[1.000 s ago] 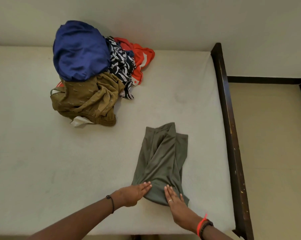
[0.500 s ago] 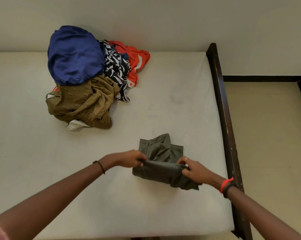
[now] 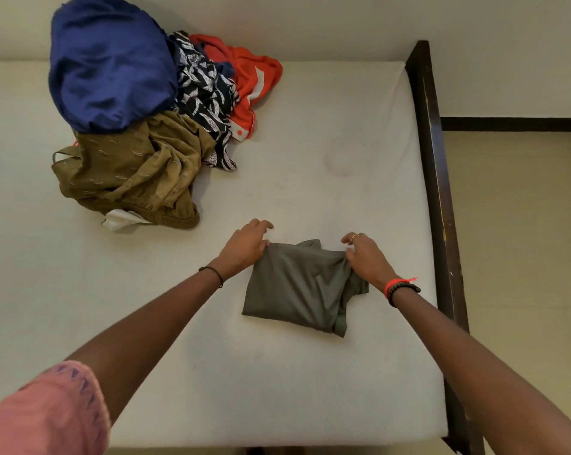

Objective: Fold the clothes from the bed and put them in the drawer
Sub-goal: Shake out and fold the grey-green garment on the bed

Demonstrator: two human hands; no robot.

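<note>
- Head view puts your folded grey-green garment (image 3: 300,287) right of centre in the frame, lying flat on the bed (image 3: 343,142) near its lower right edge.
- Your left hand (image 3: 244,246) pinches the garment's upper left corner between thumb and fingers, with the fingertips reaching past the cloth onto the bed.
- Your right hand (image 3: 364,257) pinches the upper right corner, fingers curled and the thumb lying on the fabric; a ring (image 3: 354,237) shows on one finger.
- In the upper left of the frame sits the unfolded pile: a blue garment (image 3: 110,67) on top, an olive-brown garment (image 3: 130,172) below it, a black-and-white patterned garment (image 3: 205,93) to their right and a red-orange garment (image 3: 251,77) at the far right of the heap.
- That pile is well apart from the cloth you hold.
- A dark wooden bed frame (image 3: 433,159) runs down the right side.
- Your pink sleeve (image 3: 44,415) fills the lower left corner.
</note>
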